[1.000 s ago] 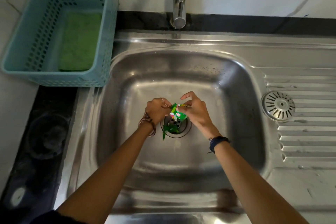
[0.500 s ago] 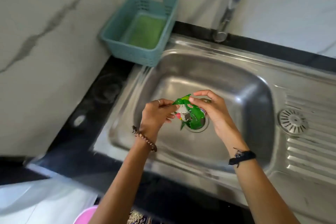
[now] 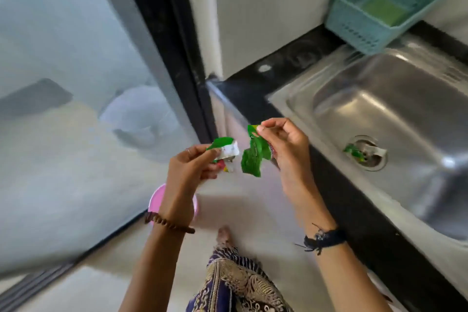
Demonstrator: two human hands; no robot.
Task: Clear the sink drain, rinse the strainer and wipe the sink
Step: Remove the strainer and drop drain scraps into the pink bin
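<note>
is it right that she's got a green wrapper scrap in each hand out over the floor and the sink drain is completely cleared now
Not quite. The left hand and right hand do each pinch a green wrapper scrap out over the floor, but the head view shows the sink drain is not cleared: more green wrapper debris sits in it.

No legible text, the print on the green wrapper scraps [image 3: 254, 157] perhaps lettering, too blurred.

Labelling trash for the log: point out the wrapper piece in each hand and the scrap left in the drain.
Left wrapper piece [image 3: 225, 151]: head view, its white end.
Right wrapper piece [image 3: 254, 157]: head view, green middle.
Drain scrap [image 3: 353, 151]: head view, green part.
</note>
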